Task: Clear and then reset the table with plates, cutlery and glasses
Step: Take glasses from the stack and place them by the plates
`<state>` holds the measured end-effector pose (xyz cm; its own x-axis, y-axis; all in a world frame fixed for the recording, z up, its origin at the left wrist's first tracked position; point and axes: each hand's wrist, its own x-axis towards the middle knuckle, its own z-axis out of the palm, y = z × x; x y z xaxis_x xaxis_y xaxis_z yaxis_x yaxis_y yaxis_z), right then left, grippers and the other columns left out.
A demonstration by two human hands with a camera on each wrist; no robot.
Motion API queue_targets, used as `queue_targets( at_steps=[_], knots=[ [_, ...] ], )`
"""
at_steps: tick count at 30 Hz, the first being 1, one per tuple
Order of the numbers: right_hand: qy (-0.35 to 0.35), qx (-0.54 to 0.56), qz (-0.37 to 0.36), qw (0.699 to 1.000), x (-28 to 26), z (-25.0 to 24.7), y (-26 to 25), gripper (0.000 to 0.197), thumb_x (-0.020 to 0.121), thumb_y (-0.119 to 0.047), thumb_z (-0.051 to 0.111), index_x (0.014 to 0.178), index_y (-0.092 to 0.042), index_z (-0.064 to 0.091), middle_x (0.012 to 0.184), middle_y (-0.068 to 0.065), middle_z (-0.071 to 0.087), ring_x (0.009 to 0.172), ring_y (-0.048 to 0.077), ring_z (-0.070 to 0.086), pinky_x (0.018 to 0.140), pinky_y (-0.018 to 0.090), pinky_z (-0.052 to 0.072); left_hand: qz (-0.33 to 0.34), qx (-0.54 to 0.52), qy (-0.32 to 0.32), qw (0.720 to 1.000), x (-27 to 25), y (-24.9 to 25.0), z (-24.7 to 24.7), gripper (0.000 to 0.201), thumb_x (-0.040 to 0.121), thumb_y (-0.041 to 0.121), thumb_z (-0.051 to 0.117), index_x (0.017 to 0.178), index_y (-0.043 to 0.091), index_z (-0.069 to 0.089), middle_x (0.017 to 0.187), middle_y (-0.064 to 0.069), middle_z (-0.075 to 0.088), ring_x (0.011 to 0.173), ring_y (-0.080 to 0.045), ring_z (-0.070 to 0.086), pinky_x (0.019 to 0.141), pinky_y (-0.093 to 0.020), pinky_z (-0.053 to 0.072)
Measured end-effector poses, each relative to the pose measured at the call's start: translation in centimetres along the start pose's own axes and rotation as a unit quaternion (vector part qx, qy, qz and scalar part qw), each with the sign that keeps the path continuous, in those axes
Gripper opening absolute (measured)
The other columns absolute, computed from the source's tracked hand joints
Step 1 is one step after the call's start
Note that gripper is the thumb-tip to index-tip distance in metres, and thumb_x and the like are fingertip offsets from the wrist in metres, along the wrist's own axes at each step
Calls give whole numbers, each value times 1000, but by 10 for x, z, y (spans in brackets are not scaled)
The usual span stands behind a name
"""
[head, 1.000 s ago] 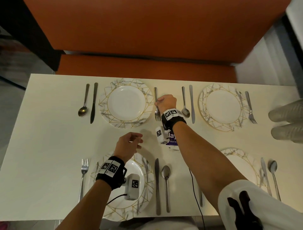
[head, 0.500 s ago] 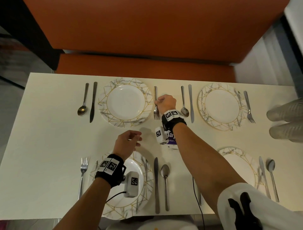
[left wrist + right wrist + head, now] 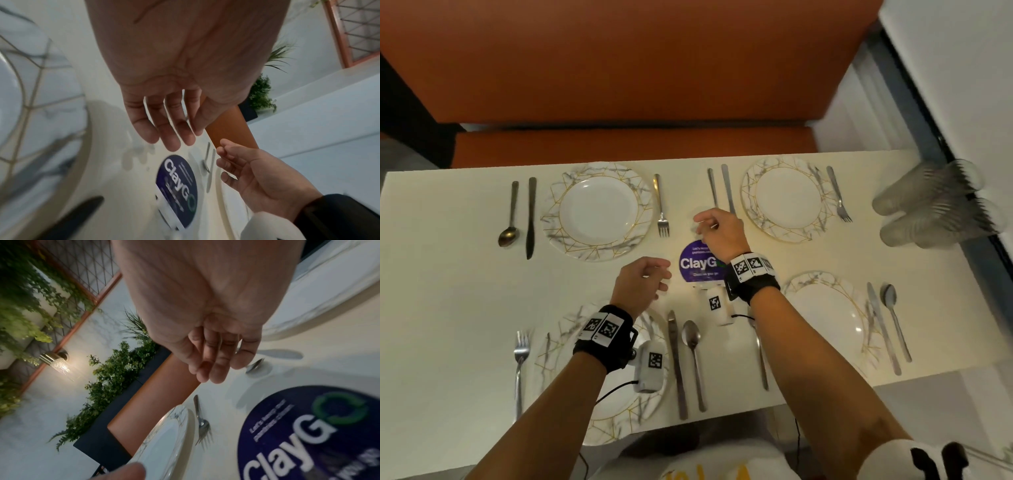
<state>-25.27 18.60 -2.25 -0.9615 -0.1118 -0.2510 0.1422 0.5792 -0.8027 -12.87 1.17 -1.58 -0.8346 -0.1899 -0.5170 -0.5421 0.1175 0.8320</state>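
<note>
Four marble-and-gold plates sit on the cream table (image 3: 448, 291): far left (image 3: 599, 212), far right (image 3: 787, 198), near left (image 3: 619, 421), near right (image 3: 825, 315). A fork (image 3: 661, 209) lies alone just right of the far-left plate, also in the right wrist view (image 3: 202, 423). My right hand (image 3: 703, 224) hovers to the right of that fork, fingers relaxed and empty, above a spoon (image 3: 255, 366). My left hand (image 3: 659, 279) hangs loosely curled over the table's middle and holds nothing. Its fingers (image 3: 164, 129) are straight and apart.
A round blue ClayGo sticker (image 3: 695, 263) lies between my hands. Each plate is flanked by a knife, a spoon and a fork. Clear glasses (image 3: 928, 209) lie stacked on their sides at the table's right end. An orange bench (image 3: 619, 147) runs behind the table.
My right hand has let go of the fork beside the far-left plate and drawn back to the right and towards me. The left hand has barely moved.
</note>
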Motion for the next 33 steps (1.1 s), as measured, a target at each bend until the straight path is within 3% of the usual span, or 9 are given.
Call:
queue_targets(
  at_steps=[2,4,11,15,20,22,25,28,33],
  knots=[
    [9,27,11,1000,-18,-20,7,21,94,-8,57,101,-18,74,94,5,74,89,18,69,82,29,58,15,9,-14,1000,-4,8,19,16,96,9,62,102,18,74,90,-6,78,73,-19,71,62,-31,54],
    [28,48,10,998,-35,-44,16,21,93,-5,58,100,-17,74,90,5,74,83,19,69,80,33,59,27,19,-27,999,-8,19,41,14,94,10,66,100,19,75,88,-8,78,73,-18,72,62,-31,54],
    [81,66,24,994,-83,-141,61,26,92,-2,54,99,-15,75,81,-1,74,67,12,66,60,14,51,68,51,-87,993,-21,64,140,12,97,13,65,104,19,73,87,-3,76,73,-16,71,68,-35,54],
    [126,72,29,989,-97,-209,94,28,90,1,55,97,-17,76,81,0,74,68,20,67,65,21,56,106,89,-115,984,-22,97,211,12,94,15,68,101,23,74,88,-2,77,72,-14,73,66,-31,52],
    [219,19,-16,975,-90,-308,136,21,90,-2,61,97,-15,75,86,-1,73,70,7,61,69,9,46,200,161,-137,957,-11,155,309,13,92,23,69,103,28,74,94,7,74,83,-11,70,73,-22,51],
    [265,-31,-32,963,-80,-348,154,23,88,-1,60,100,-14,75,92,-1,71,78,4,58,78,13,46,259,199,-142,934,-2,180,346,18,91,24,71,109,26,73,99,8,72,89,-11,67,81,-21,52],
    [293,-148,-14,944,-58,-406,180,34,81,-3,59,109,-19,70,107,2,65,102,21,54,93,31,45,344,281,-157,882,14,214,401,34,90,26,74,123,23,67,115,0,66,101,-15,62,91,-27,49],
    [262,-280,18,923,-36,-449,199,46,75,-15,67,120,-22,62,120,9,56,111,34,46,93,40,40,396,379,-165,820,29,236,449,52,87,30,75,136,22,59,133,-5,58,122,-23,54,104,-38,45],
    [141,-379,56,913,-11,-488,214,76,72,-37,78,139,-20,48,137,12,46,122,37,40,98,44,37,443,577,-173,664,44,249,500,92,77,34,81,156,21,35,159,-9,36,147,-30,31,113,-50,34]
  ],
)
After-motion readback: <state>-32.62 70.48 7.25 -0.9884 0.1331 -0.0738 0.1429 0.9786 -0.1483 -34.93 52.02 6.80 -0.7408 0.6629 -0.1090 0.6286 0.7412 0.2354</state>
